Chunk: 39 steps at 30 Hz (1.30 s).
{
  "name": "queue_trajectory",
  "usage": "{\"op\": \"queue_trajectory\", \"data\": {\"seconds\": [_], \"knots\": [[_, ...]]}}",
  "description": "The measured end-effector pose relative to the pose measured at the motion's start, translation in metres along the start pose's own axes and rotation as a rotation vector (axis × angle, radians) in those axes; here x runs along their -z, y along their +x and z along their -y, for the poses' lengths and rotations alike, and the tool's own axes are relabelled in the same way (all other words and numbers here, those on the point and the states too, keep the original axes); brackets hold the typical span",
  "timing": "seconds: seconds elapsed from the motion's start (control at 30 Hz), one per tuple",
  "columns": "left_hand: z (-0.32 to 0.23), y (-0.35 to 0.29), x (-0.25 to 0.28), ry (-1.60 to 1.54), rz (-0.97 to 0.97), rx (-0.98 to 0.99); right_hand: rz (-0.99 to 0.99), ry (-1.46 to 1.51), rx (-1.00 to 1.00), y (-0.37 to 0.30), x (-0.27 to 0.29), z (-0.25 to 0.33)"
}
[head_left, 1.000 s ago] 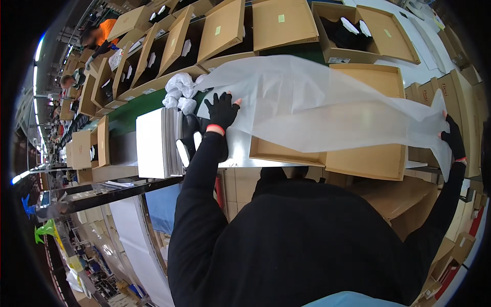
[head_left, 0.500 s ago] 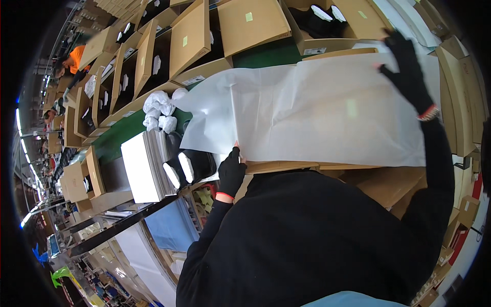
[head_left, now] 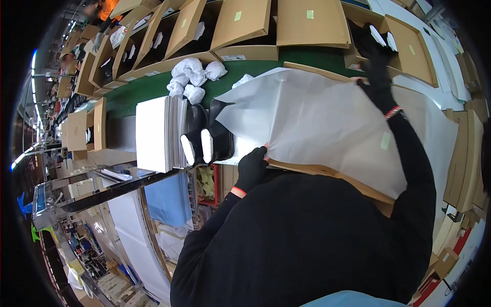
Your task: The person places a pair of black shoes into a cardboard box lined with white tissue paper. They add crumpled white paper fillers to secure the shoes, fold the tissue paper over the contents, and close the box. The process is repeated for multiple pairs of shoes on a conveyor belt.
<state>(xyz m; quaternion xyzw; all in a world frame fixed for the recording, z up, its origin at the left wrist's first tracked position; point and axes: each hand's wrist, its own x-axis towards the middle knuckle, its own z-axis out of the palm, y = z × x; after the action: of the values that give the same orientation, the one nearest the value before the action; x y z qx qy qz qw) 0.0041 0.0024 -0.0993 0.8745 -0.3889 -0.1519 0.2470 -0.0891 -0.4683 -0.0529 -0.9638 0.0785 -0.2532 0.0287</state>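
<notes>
A large sheet of translucent white paper lies over an open cardboard box in front of me, covering most of it. My left hand, in a black glove with bare fingertips, pinches the sheet's near left edge. At the far edge of the sheet is my right hand, gloved the same way, with thumb apart and fingers stretched out; its fingers blur against dark shoes behind. A pair of black boots with white paper in their openings stands left of the sheet.
A stack of white paper sheets stands left of the boots, with crumpled white paper balls behind. Several open shoe boxes line the far side of the green surface. A person in orange is at the far left.
My view has shifted, moving the surroundings right in the picture. My right hand has moved left along the sheet's far side. The box's far rim shows more, while my left hand keeps the sheet's edge.
</notes>
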Motion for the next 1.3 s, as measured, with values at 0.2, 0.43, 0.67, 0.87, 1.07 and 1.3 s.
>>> {"op": "queue_trajectory", "data": {"seconds": [0.2, 0.43, 0.67, 0.87, 1.07, 1.3], "knots": [[0.009, 0.005, -0.003, -0.05, -0.028, -0.03, 0.103, 0.064, 0.171, 0.087, -0.086, 0.11], [0.015, 0.001, 0.001, -0.046, 0.015, 0.016, 0.369, -0.139, -0.128, 0.131, -0.153, 0.111], [-0.011, 0.022, 0.064, -0.169, -0.001, 0.021, 0.369, 0.219, 0.149, 0.054, -0.045, 0.124], [0.003, 0.058, -0.001, -0.034, 0.068, -0.16, 0.875, -0.059, 0.019, -0.05, -0.073, 0.11], [-0.019, 0.079, -0.001, 0.033, 0.089, -0.22, 0.898, -0.265, -0.225, -0.07, -0.103, 0.089], [-0.013, 0.045, 0.005, -0.028, 0.246, -0.122, 0.538, -0.078, -0.161, -0.088, -0.056, 0.094]]}}
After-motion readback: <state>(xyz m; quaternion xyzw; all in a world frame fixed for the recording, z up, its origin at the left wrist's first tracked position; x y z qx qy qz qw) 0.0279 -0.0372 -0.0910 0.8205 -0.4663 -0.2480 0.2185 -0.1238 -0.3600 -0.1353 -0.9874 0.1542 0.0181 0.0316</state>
